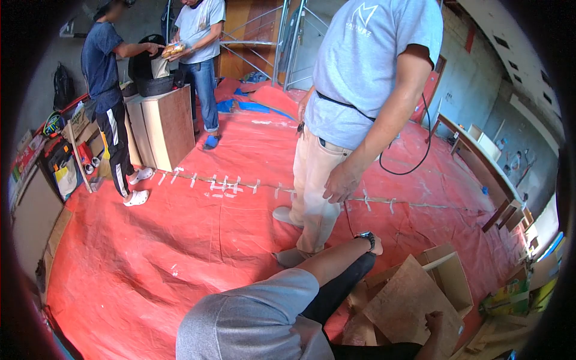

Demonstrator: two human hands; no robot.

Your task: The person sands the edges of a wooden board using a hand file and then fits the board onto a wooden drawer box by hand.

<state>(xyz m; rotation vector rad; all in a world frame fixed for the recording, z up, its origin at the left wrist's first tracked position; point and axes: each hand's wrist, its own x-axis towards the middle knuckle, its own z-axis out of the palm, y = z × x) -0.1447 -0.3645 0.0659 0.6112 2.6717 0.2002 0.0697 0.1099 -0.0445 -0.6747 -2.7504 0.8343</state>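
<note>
My left arm, in a grey sleeve, reaches across to my raised knee. My left hand, with a dark watch at its wrist, rests at the knee; its fingers are hidden. Lower right, my right hand appears closed, with its fingers curled, in front of a brown wooden panel. Whether it touches the panel or holds anything, I cannot tell. The panel lies tilted against an open wooden box.
A person in a light blue shirt stands close ahead. Two people stand farther left by a wooden cabinet, one holding a packaged item. Red sheeting with taped seams covers the floor. A long table stands right; scaffolding behind.
</note>
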